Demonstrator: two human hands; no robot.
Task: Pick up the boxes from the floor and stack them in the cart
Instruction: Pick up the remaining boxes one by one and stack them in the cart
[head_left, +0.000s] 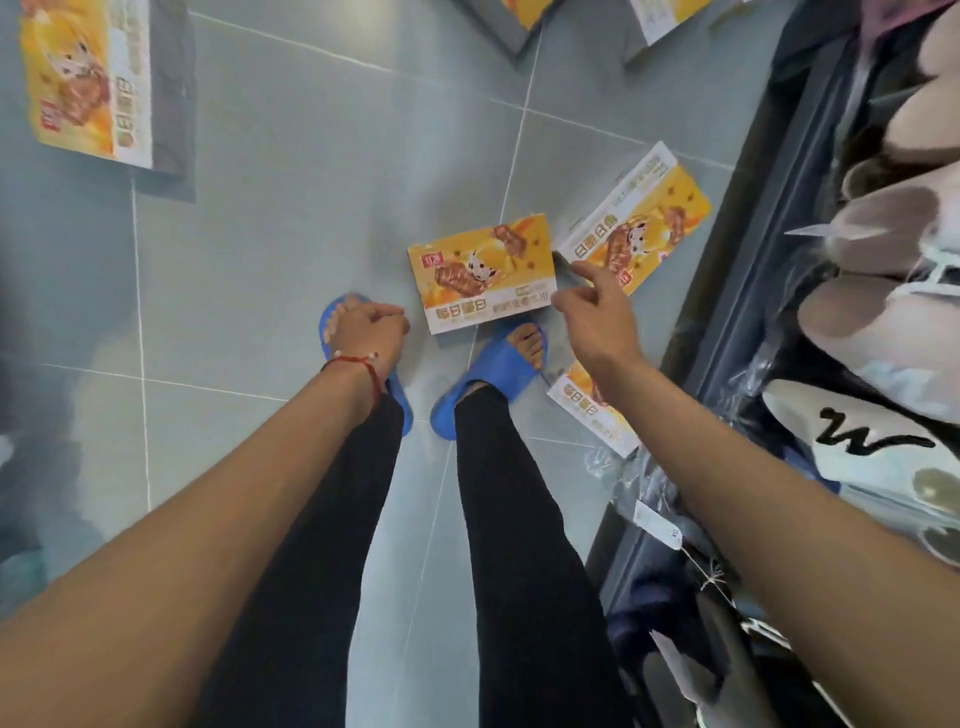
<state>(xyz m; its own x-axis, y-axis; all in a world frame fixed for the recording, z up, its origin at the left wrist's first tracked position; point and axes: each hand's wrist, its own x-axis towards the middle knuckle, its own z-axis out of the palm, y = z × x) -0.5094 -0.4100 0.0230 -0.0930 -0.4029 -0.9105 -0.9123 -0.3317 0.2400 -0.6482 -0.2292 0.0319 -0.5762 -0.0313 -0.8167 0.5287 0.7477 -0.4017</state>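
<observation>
Head view: a flat, glossy cardboard box (orange print, white border) lies on the smooth grey floor tiles. The right hand hangs by its edge, forefinger straight, holding nothing. The left hand is clenched, empty.

head-worn view, looking steeply down, floor
</observation>
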